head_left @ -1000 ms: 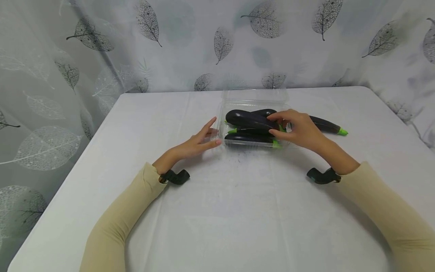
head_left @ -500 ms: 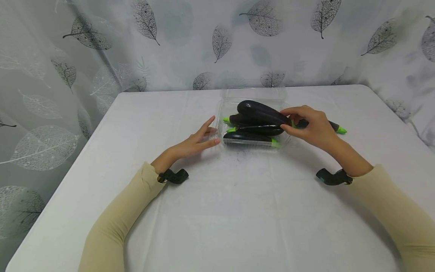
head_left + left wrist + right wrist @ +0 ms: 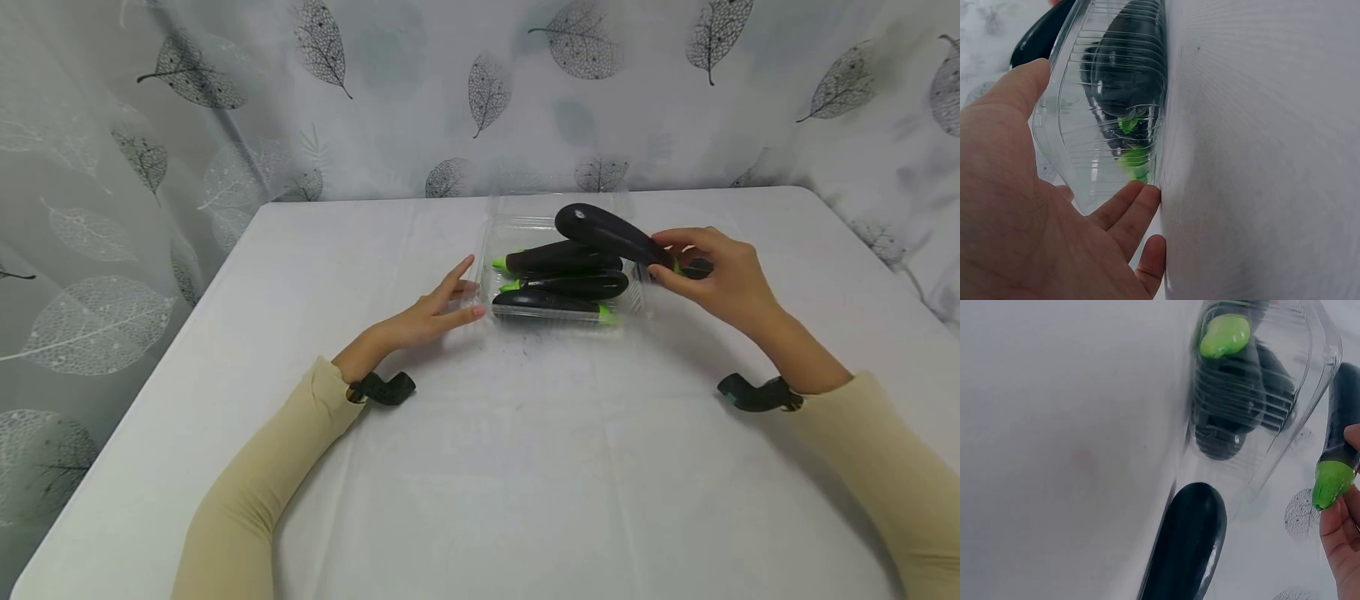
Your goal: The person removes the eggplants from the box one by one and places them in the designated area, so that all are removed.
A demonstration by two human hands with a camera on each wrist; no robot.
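In the middle of the head view, slightly above centre, a clear ribbed plastic tray [image 3: 486,250] stands on the white-covered bench [image 3: 480,467], and three dark purple eggplants with bright green stem ends [image 3: 564,283] are seen lying lengthwise inside it, stacked close together.

A fourth dark purple eggplant [image 3: 607,233] is held above the right side of the tray by the right hand [image 3: 720,279]. It is pinched near its green stem end [image 3: 1334,481] between thumb and fingertips, with the rounded dark end tilted up and to the left, clear of the fruit below. Gripping at the narrow stem end appears to give the fingers a firm hold where the glossy body would slip, and the tilt keeps the long body from catching on the tray's wall.

The left hand [image 3: 435,312] is laid at the left edge of the tray with its fingers straight and relaxed; in the left wrist view the fingertips [image 3: 1138,206] are pressed against the ribbed wall [image 3: 1110,112]. Nothing is gripped by it. It is judged to be bracing the light tray so that it does not slide on the smooth cloth.

One more dark eggplant [image 3: 1188,550] lies on the bench just outside the tray's right wall, at the bottom centre of the right wrist view; in the head view it is mostly hidden behind the right hand.
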